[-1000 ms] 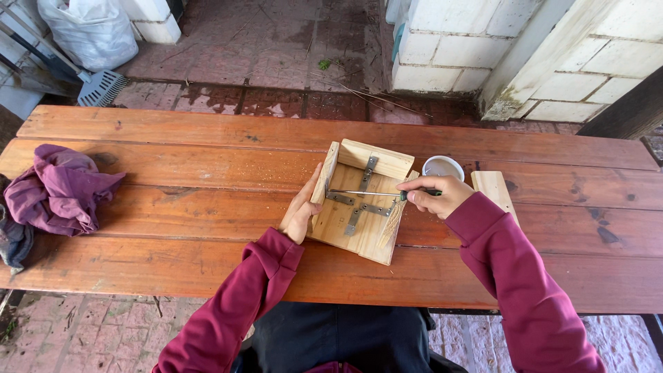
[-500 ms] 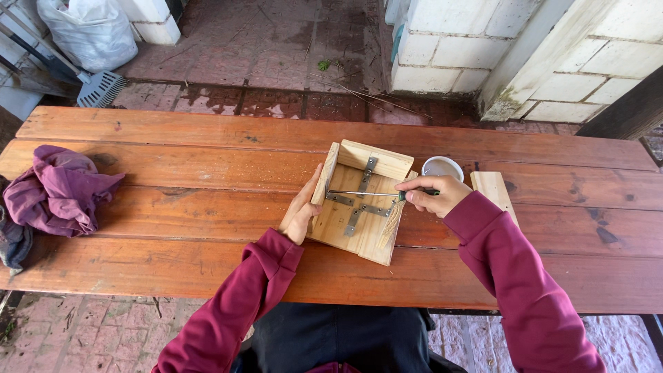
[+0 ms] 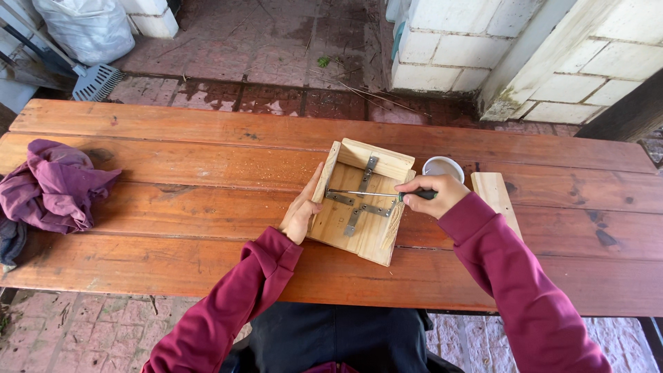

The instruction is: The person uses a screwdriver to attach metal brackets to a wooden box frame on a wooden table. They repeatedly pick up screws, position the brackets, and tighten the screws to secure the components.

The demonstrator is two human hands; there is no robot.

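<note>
Hands (image 3: 302, 214) unmoved on box (image 3: 359, 204); screwdriver (image 3: 376, 194) same spot

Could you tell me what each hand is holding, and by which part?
The right hand holds a screwdriver by its dark handle. The left hand steadies the wooden box at its left wall.

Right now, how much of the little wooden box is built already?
The wooden box already has its floor and three walls up, and a metal cross bracket lies flat inside. The left hand steadies the left wall while the right hand works a screwdriver toward that wall. One side looks open, and a loose plank waits on the table, so one wall may be left.
</note>
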